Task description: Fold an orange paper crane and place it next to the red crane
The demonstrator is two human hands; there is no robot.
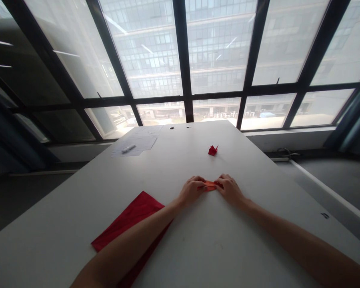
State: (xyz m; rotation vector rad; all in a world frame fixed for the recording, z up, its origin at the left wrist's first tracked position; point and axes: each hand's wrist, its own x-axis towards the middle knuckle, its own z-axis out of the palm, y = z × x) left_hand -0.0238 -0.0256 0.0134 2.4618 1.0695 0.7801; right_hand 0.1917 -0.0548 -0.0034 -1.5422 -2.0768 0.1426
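Left hand (191, 191) and right hand (230, 189) closed in a pinch, fingertips on both sides of a small folded strip of orange-red origami paper (209, 185), low over the white table (228, 248) between the hands. Straight ahead of the hands, well apart, a red origami crane (213, 150). Left of the left forearm and partly beneath it, a large red paper sheet (129, 212). Farther ahead and left, printed papers (135, 141) with a white marker (128, 149) on top.

The left hand (192, 191) and right hand (229, 189) pinch a folded orange paper (209, 185) on the white bench (198, 248), with a red origami crane (213, 150) above them and a red paper sheet (129, 220) at lower left.
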